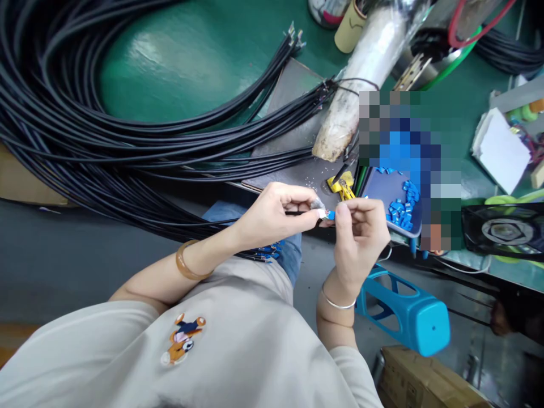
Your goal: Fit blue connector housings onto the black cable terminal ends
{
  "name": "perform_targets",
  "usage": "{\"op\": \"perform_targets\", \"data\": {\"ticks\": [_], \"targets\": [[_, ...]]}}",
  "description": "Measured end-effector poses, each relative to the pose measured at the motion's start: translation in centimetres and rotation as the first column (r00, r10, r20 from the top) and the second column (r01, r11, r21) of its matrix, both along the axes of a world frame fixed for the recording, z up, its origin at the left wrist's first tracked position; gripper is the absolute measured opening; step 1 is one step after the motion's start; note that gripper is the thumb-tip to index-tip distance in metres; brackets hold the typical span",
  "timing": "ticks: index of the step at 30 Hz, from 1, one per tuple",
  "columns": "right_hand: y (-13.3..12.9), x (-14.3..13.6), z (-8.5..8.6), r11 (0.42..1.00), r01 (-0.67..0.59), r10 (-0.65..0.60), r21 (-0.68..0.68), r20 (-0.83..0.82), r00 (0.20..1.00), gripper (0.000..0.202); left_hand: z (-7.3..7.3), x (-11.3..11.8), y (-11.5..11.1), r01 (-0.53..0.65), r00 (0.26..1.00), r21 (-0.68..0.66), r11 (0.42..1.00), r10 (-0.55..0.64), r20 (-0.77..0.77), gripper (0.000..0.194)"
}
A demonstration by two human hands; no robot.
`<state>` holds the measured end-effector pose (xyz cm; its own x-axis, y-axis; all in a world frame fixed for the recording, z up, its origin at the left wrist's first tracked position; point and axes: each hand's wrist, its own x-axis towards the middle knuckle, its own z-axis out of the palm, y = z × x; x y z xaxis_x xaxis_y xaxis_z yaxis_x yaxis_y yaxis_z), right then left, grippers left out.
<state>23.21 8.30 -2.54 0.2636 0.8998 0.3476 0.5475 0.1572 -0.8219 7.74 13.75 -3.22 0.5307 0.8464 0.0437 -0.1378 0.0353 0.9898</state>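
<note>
The left hand (276, 214) pinches a black cable (297, 213) near its end, thumb against fingers; the right hand (360, 235) has thumb and fingers closed on a connector (331, 215) at that end, between the two hands. The cable lies crosswise, its tip toward the right hand. The connector is small and bright blue, with thin wires (325, 215) showing beside it.

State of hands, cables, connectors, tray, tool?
Left hand: closed on the held cable.
Right hand: pinching a blue connector.
Held cable: coloured wires exposed at its end.
Blue connector: at that end; seating unclear.
Cable bundle: curved, lying across the green table.
Far cable ends: stripped, wires splayed.
Tray: holds loose connectors.
Yellow tool: lying down; open or shut, can't tell.
</note>
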Motion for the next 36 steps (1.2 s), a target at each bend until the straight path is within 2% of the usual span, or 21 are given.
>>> {"op": "perform_targets", "data": {"ticks": [5, 13, 24, 26, 28, 31, 32, 33, 36], "targets": [[0.3, 0.1, 0.0, 0.998, -0.07, 0.07, 0.0, 0.015, 0.997, 0.008, 0.0, 0.1, 0.3, 0.002, 1.0, -0.005, 1.0, -0.002, -0.017, 0.018], [0.4, 0.4, 0.1, 0.996, -0.086, 0.086, -0.01, 0.127, 0.988, 0.012, 0.0, 0.1, 0.2, -0.025, 0.998, 0.05, 0.998, 0.028, -0.058, 0.017], [0.5, 0.8, -0.1, 0.997, -0.083, 0.081, 0.003, 0.206, 0.975, 0.009, -0.3, 0.3, 0.5, 0.008, 0.997, 0.052, 0.999, -0.004, -0.079, 0.02], [0.6, 0.7, -0.3, 0.997, -0.038, 0.026, 0.061, 0.181, 0.983, 0.003, -0.4, 0.4, 0.6, -0.014, 0.997, 0.051, 0.999, 0.018, -0.078, 0.02], [0.8, 0.6, -0.4, 0.976, 0.054, -0.082, 0.21, 0.127, 0.988, 0.006, -0.4, 0.5, 0.8, -0.04, 0.996, 0.038, 0.998, 0.043, -0.076, 0.022], [1.1, 0.5, -0.3, 0.846, 0.19, -0.216, 0.498, -0.005, 0.976, 0.004, -0.4, 0.7, 1.1, -0.08, 0.994, 0.02, 0.997, 0.081, -0.076, 0.023], [1.1, 0.5, -0.3, 0.811, 0.21, -0.227, 0.547, -0.038, 0.973, 0.005, -0.3, 0.8, 1.2, -0.09, 0.993, 0.015, 0.996, 0.091, -0.074, 0.023], [1.1, 0.4, -0.3, 0.8, 0.218, -0.222, 0.559, -0.062, 0.973, 0.008, -0.3, 0.9, 1.3, -0.099, 0.993, 0.009, 0.995, 0.099, -0.069, 0.022], [0.9, 0.2, -0.7, 0.879, 0.174, -0.171, 0.444, -0.046, 0.984, 0.014, -0.1, 1.1, 1.6, -0.113, 0.993, -0.015, 0.993, 0.113, -0.044, 0.02]]}}
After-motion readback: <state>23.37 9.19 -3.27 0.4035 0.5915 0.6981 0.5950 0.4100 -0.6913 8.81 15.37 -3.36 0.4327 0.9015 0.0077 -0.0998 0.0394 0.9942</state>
